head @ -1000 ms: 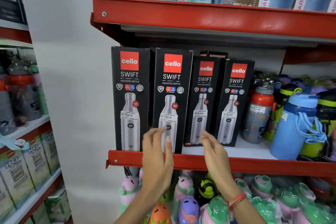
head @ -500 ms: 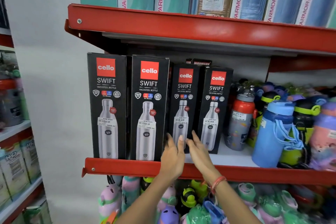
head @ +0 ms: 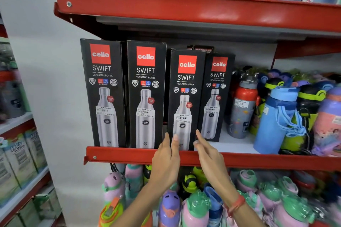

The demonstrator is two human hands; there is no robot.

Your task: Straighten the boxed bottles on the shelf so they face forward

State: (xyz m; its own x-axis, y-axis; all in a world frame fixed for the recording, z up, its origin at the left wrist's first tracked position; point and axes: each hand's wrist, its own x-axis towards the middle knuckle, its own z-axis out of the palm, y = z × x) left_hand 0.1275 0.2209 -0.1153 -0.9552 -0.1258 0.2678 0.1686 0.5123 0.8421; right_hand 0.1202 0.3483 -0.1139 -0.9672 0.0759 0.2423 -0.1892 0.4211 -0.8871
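Several black boxed bottles stand upright on the red shelf [head: 129, 155], fronts facing out. The first box [head: 103, 94] and second box [head: 146, 94] stand at the shelf's front edge. The third box [head: 185, 88] stands at the front edge too, slightly shorter, and my hands press on it from both sides. My left hand [head: 166, 160] has flat fingers against its lower left side. My right hand [head: 208, 155] touches its lower right edge with fingers spread. The fourth box [head: 217, 88] stands further back, turned slightly.
Loose bottles crowd the shelf to the right, a red-topped grey bottle [head: 243, 108] and a blue bottle [head: 276, 120] nearest. The upper shelf [head: 184, 9] overhangs close above the boxes. Children's bottles [head: 184, 204] fill the level below. Another rack [head: 18, 153] stands at left.
Both hands moved from the second box to the third box. The third box has come forward to the shelf's front edge between my hands. The camera moved closer.
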